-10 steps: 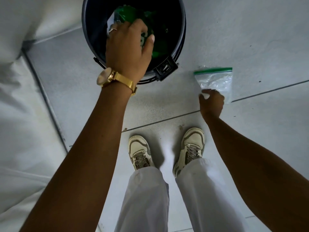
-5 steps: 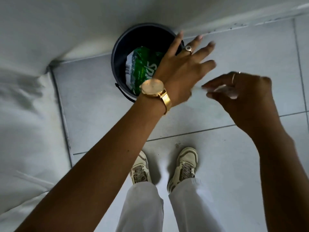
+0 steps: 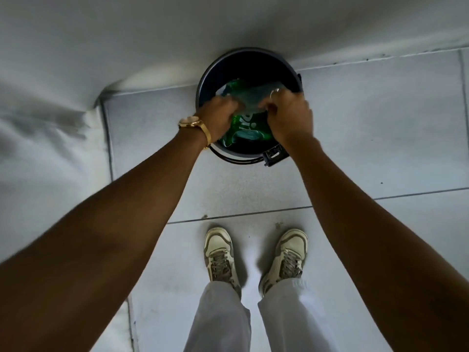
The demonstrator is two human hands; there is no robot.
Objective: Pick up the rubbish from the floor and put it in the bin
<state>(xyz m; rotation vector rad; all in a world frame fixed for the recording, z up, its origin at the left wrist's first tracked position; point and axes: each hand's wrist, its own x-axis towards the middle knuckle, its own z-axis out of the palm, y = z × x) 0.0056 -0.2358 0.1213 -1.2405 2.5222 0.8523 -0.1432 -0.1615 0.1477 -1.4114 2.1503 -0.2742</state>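
A round black bin (image 3: 269, 59) stands on the grey tiled floor against a white wall. Inside it lies a green plastic bottle (image 3: 243, 132). Both my hands are over the bin's mouth. My left hand (image 3: 217, 115), with a gold watch on the wrist, and my right hand (image 3: 289, 115), with a ring, each grip one side of a clear zip bag (image 3: 251, 97), which is stretched between them above the bottle. The bag is blurred.
The bin has a black handle and clip (image 3: 275, 156) at its near right side. White walls (image 3: 45, 153) meet in a corner to the left of the bin. My two feet in pale trainers (image 3: 220, 255) stand on the tiles below the bin.
My right hand lifted the clear zip bag from the floor and carried it left. My left hand let go of the green bottle and took the bag's other side. Both hands now hold it over the bin.
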